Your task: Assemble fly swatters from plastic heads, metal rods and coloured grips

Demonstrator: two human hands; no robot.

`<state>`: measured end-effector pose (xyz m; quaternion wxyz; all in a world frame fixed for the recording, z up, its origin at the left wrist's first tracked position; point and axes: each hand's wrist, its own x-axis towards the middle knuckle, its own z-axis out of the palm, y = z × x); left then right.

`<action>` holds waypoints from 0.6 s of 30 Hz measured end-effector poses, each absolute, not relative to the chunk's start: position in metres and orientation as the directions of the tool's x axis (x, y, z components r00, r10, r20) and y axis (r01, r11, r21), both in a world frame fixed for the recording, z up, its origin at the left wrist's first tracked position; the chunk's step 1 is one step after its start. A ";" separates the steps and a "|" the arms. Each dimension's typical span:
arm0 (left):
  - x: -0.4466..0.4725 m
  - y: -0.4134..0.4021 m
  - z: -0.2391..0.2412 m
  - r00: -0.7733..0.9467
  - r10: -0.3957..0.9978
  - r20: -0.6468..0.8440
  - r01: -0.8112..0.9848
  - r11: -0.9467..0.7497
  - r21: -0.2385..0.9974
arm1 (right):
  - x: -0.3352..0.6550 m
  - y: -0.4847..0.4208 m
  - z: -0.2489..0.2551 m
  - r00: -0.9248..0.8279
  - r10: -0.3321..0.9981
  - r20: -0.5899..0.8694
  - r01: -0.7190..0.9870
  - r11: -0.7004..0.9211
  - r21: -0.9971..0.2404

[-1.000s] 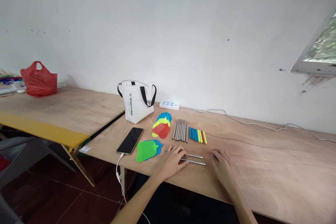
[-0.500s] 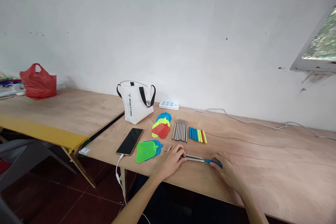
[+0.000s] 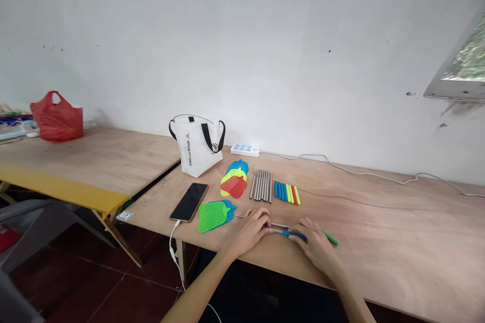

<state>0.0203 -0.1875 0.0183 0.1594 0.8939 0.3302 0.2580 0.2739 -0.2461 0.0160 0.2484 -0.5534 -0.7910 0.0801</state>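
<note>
My left hand (image 3: pixel 253 228) is closed on a thin metal rod (image 3: pixel 278 231) lying low over the table. My right hand (image 3: pixel 312 238) grips a blue handle sleeve (image 3: pixel 295 235), whose left end meets that rod's right end. How far the rod goes inside cannot be seen. Behind it lies a second metal rod (image 3: pixel 280 225), partly covered by both hands. A green handle sleeve (image 3: pixel 330 237) sticks out beyond my right hand, roughly in line with that second rod. Left of my left hand are a green fly swatter head (image 3: pixel 212 215) and a blue one (image 3: pixel 230 212) under it.
Farther back lie several metal rods (image 3: pixel 261 185), a row of coloured sleeves (image 3: pixel 287 193) and stacked swatter heads (image 3: pixel 234 185). A phone (image 3: pixel 188 203) with a cable, a white bag (image 3: pixel 199 149) and a power strip (image 3: pixel 245 150) are on the table (image 3: pixel 397 242).
My right hand has moved left with the blue sleeve, closing the gap to the rod's end. The green sleeve now shows beyond that hand. My left hand stays nearly where it was.
</note>
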 end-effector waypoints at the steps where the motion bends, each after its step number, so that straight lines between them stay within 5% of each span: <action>1: 0.020 -0.188 0.018 0.651 0.670 0.357 0.506 -0.733 0.455 | 0.267 -0.246 0.015 -0.268 0.909 0.318 0.828 0.386 -0.406; 18: 0.022 -0.188 0.016 0.549 0.750 0.368 0.641 -0.661 0.390 | 0.253 -0.247 0.006 -0.194 0.893 0.405 0.829 0.370 -0.419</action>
